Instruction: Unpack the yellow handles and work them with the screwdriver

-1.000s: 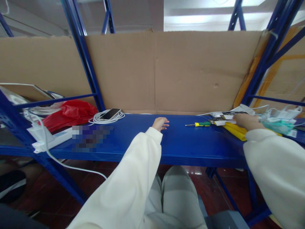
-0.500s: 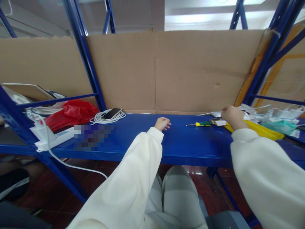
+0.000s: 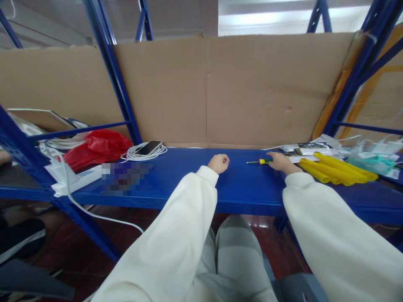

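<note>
On the blue shelf (image 3: 189,167) lies a screwdriver (image 3: 262,161) with a yellow and green handle, its metal tip toward the left. My right hand (image 3: 278,162) rests over the back of that handle, fingers closed around it; the handle's end is hidden under the hand. My left hand (image 3: 219,163) is curled into a loose fist above the middle of the shelf, and nothing shows in it. Just right of my right hand lie several yellow tubes (image 3: 340,170) side by side. Behind them is a flat white and black package (image 3: 311,149).
At the left are a phone (image 3: 150,147) on a coiled white cable (image 3: 134,156), a red plastic bag (image 3: 97,147) and a white power strip (image 3: 85,178). Clear and greenish plastic wrapping (image 3: 374,161) lies far right. A cardboard sheet (image 3: 252,92) closes off the back between blue posts.
My right hand has moved left from the package and yellow tubes to the screwdriver handle, uncovering them. My left hand's fingers have curled in.
</note>
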